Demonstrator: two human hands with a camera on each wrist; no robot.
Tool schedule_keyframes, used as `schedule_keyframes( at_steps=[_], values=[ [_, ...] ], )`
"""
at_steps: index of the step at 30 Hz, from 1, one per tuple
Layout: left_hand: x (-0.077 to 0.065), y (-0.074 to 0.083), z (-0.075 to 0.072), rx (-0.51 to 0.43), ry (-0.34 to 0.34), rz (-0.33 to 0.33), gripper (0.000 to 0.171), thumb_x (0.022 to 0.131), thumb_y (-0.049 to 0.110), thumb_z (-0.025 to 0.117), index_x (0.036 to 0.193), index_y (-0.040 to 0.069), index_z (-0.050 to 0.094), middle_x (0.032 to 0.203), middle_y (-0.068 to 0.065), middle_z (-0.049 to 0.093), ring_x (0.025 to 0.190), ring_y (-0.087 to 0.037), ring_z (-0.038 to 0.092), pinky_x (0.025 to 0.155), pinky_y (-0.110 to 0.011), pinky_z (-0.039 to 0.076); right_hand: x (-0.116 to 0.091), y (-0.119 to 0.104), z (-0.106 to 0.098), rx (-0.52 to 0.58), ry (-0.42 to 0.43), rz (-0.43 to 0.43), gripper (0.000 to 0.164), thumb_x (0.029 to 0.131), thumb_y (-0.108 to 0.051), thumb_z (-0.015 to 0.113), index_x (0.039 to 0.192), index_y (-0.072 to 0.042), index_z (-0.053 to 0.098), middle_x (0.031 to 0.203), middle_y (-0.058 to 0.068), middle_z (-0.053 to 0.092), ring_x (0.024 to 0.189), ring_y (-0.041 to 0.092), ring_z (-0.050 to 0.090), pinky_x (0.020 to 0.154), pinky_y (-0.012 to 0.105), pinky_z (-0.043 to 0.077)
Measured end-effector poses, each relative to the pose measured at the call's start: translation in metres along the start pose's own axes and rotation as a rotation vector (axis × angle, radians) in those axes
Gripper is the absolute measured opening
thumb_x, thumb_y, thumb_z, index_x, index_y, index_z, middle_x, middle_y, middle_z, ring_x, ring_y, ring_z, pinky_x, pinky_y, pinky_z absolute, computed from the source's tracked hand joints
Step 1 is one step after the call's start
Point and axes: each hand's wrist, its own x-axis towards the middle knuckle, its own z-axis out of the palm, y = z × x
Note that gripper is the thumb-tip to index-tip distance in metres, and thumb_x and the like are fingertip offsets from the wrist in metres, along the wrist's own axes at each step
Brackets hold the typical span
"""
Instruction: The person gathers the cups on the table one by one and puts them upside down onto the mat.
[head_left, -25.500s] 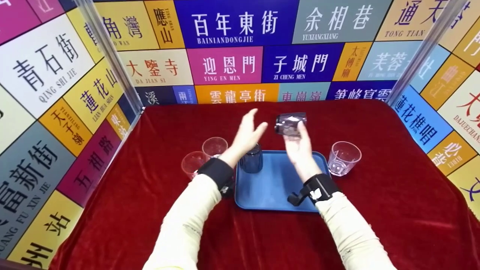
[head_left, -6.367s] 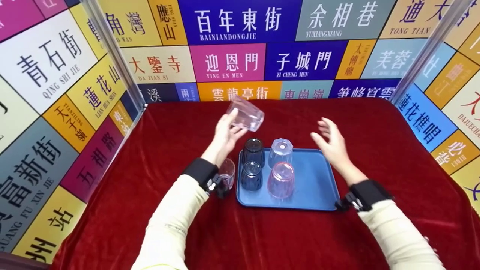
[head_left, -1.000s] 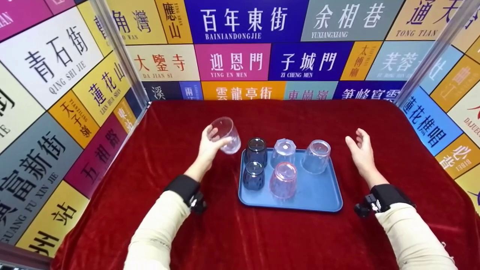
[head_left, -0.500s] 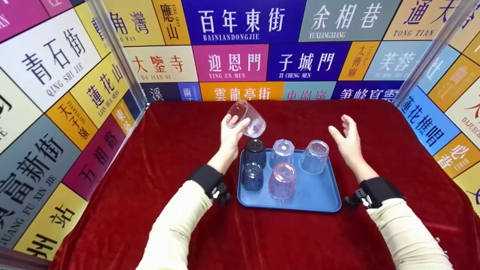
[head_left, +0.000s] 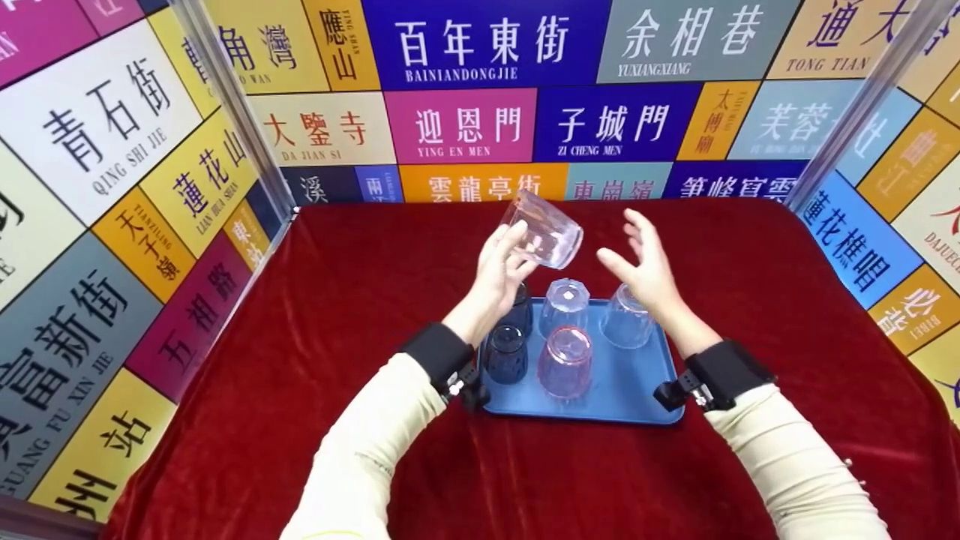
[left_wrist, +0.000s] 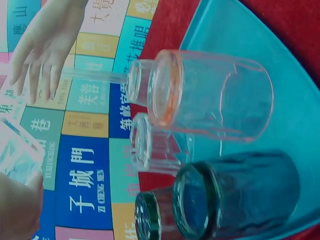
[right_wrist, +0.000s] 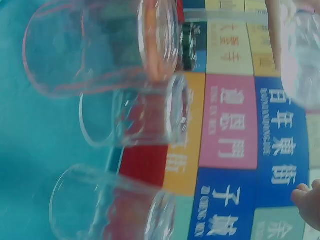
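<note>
In the head view my left hand [head_left: 498, 271] grips a clear drinking glass [head_left: 551, 232], tilted in the air above the back of the tray. My right hand [head_left: 646, 262] hangs to the right of that glass, fingers spread and holding nothing. On the blue tray [head_left: 622, 390] several glasses stand upside down: a pink-tinted glass [head_left: 565, 364], a small dark glass [head_left: 505, 356], a faceted clear glass [head_left: 565, 307] and a clear glass [head_left: 627, 322] partly behind my right hand. Another dark glass [head_left: 523, 311] is half hidden by my left hand. The left wrist view shows the pink-tinted glass [left_wrist: 220, 95] close up.
A dark red cloth [head_left: 337, 300] covers the table around the tray. Panels with printed characters [head_left: 457, 127] wall off the back and both sides. Clear posts [head_left: 232, 105] stand at the back corners.
Over the last second my left hand has carried the clear glass rightward and up, from left of the tray to above its back. My right hand has moved left toward the glass.
</note>
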Motion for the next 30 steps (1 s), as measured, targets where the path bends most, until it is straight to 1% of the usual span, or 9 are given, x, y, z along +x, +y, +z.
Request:
schedule_keyframes(
  at_steps=[1, 2, 7, 8, 10, 12, 15, 23, 30],
  values=[
    [0.003, -0.003, -0.001, -0.014, -0.022, -0.006, 0.062, 0.081, 0.018, 0.061, 0.133, 0.000, 0.032, 0.103, -0.011, 0.058, 0.088, -0.019, 0.059, 0.083, -0.034, 0.049, 0.000, -0.002, 0.003, 0.002, -0.015, -0.003, 0.068, 0.084, -0.007, 0.058, 0.140, 0.007, 0.021, 0.145, 0.023, 0.024, 0.134, 0.033, 0.024, 0.112, 0.039, 0.017],
    [0.002, -0.003, 0.001, -0.025, -0.031, -0.019, 0.061, 0.081, 0.019, 0.062, 0.132, 0.000, 0.034, 0.107, -0.013, 0.058, 0.093, -0.021, 0.059, 0.087, -0.037, 0.048, 0.000, -0.004, 0.006, 0.004, -0.029, -0.010, 0.069, 0.084, -0.006, 0.058, 0.140, 0.007, 0.021, 0.145, 0.023, 0.023, 0.134, 0.033, 0.024, 0.112, 0.038, 0.017],
    [0.002, -0.007, 0.007, -0.068, -0.081, -0.106, 0.054, 0.085, 0.028, 0.057, 0.130, 0.002, 0.041, 0.119, -0.018, 0.053, 0.106, -0.028, 0.055, 0.095, -0.040, 0.044, -0.001, -0.014, 0.017, 0.001, -0.066, -0.066, 0.074, 0.080, -0.001, 0.061, 0.140, 0.008, 0.019, 0.146, 0.023, 0.022, 0.133, 0.033, 0.024, 0.112, 0.039, 0.017],
    [-0.001, -0.006, 0.011, -0.086, -0.073, -0.129, 0.053, 0.088, 0.026, 0.050, 0.133, 0.001, 0.038, 0.124, -0.021, 0.050, 0.111, -0.031, 0.052, 0.099, -0.041, 0.040, 0.000, -0.016, 0.019, 0.004, -0.070, -0.078, 0.075, 0.080, -0.001, 0.062, 0.140, 0.009, 0.018, 0.145, 0.023, 0.022, 0.133, 0.033, 0.024, 0.112, 0.040, 0.017],
    [0.001, -0.008, 0.013, -0.140, -0.079, -0.169, 0.052, 0.090, 0.026, 0.047, 0.134, 0.001, 0.037, 0.129, -0.023, 0.045, 0.116, -0.034, 0.047, 0.101, -0.042, 0.037, 0.000, -0.018, 0.022, 0.012, -0.080, -0.099, 0.077, 0.079, 0.001, 0.063, 0.140, 0.010, 0.017, 0.146, 0.024, 0.020, 0.133, 0.034, 0.023, 0.112, 0.041, 0.017],
    [0.002, -0.010, 0.014, -0.195, -0.085, -0.204, 0.053, 0.092, 0.027, 0.044, 0.136, 0.000, 0.035, 0.135, -0.024, 0.041, 0.122, -0.035, 0.043, 0.104, -0.043, 0.033, 0.000, -0.018, 0.024, 0.024, -0.091, -0.110, 0.079, 0.078, 0.003, 0.064, 0.140, 0.010, 0.015, 0.145, 0.026, 0.019, 0.133, 0.034, 0.023, 0.112, 0.042, 0.017],
    [0.002, -0.013, 0.014, -0.236, -0.095, -0.242, 0.054, 0.092, 0.027, 0.043, 0.137, -0.002, 0.033, 0.138, -0.024, 0.037, 0.128, -0.035, 0.037, 0.106, -0.043, 0.029, -0.001, -0.019, 0.027, 0.032, -0.097, -0.117, 0.082, 0.076, 0.006, 0.065, 0.140, 0.011, 0.014, 0.145, 0.027, 0.017, 0.133, 0.034, 0.023, 0.112, 0.041, 0.016],
    [0.000, -0.016, 0.013, -0.243, -0.134, -0.253, 0.054, 0.094, 0.026, 0.040, 0.139, -0.001, 0.028, 0.142, -0.023, 0.032, 0.131, -0.035, 0.031, 0.109, -0.043, 0.024, 0.000, -0.016, 0.030, 0.057, -0.076, -0.114, 0.084, 0.074, 0.007, 0.067, 0.140, 0.009, 0.016, 0.146, 0.025, 0.018, 0.130, 0.031, 0.029, 0.110, 0.042, 0.021],
    [0.001, -0.016, 0.011, -0.237, -0.152, -0.278, 0.054, 0.094, 0.024, 0.040, 0.141, 0.000, 0.025, 0.143, -0.023, 0.029, 0.133, -0.034, 0.028, 0.110, -0.043, 0.022, 0.000, -0.010, 0.030, 0.060, -0.051, -0.125, 0.078, 0.074, 0.007, 0.069, 0.137, 0.009, 0.024, 0.140, 0.024, 0.030, 0.126, 0.029, 0.036, 0.108, 0.043, 0.025]
  ],
)
